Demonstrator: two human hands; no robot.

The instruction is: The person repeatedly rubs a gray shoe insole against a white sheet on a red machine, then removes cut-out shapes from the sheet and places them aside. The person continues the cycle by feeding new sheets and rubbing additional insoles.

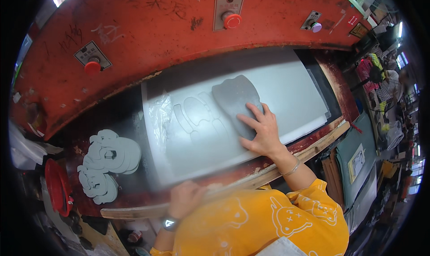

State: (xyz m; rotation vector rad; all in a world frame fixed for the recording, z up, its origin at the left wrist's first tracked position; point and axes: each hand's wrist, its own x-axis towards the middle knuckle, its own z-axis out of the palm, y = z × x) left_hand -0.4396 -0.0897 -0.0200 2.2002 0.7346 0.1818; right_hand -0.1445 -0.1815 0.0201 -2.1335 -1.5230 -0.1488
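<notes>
My right hand lies with its fingers spread on a dark grey cutting die plate or flat block with a wavy outline. This grey piece rests on a large pale sheet laid over the machine bed. Beside it, to the left, curved cut outlines show in the sheet. My left hand, smeared by motion, is at the wooden front rail near the sheet's near edge; its fingers do not show clearly. The underside of the grey piece is hidden.
Stacks of pale grey cut pieces lie on the bed at left. An orange-red machine beam with red push buttons spans the far side. A red stool or basin stands at far left, green boards at right.
</notes>
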